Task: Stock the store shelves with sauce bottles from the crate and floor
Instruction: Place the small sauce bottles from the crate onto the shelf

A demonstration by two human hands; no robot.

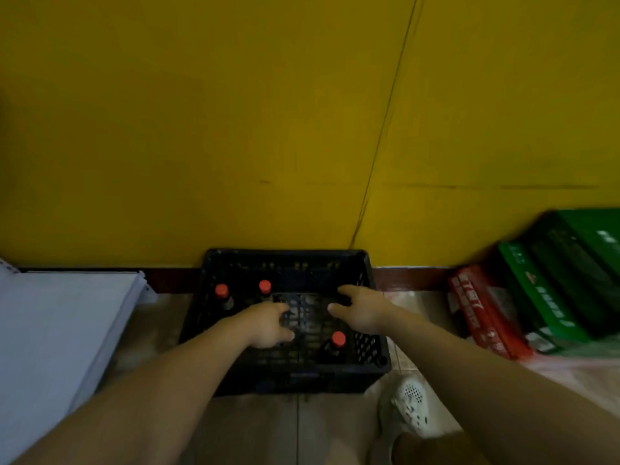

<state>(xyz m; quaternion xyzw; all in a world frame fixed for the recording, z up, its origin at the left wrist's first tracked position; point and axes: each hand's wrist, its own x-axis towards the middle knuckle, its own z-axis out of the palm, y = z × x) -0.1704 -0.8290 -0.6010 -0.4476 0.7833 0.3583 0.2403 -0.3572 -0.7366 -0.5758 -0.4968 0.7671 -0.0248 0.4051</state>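
Sauce bottles (336, 345), three in all, stand upright in a black crate (367, 347) with both hands reaching in among them. The left hand (266, 325) has its fingers (281, 307) bent toward the middle and the thumb below them. Blur hides whether they grip anything. The right hand (361, 312) is loosely spread, thumb and forefinger apart, holding nothing that shows. Between the hands lies the crate's dark lattice (303, 312).

One bottle is at the near right, just under the right wrist. The other two (222, 295) (264, 287) are at the far left, side by side. Each is dark glass with a narrow neck and a round red cap.

The crate sits on a pale tiled floor (255, 427), with its far side against a mustard-yellow wall (201, 129) that has a dark brown skirting (171, 280). A thin dark cable (385, 115) runs down the wall toward the crate. To the left lie flat white panels (57, 330). To the right are green crates (563, 280) with a red carton (483, 317) beside them. A white perforated shoe (411, 406) rests near the crate's front corner.
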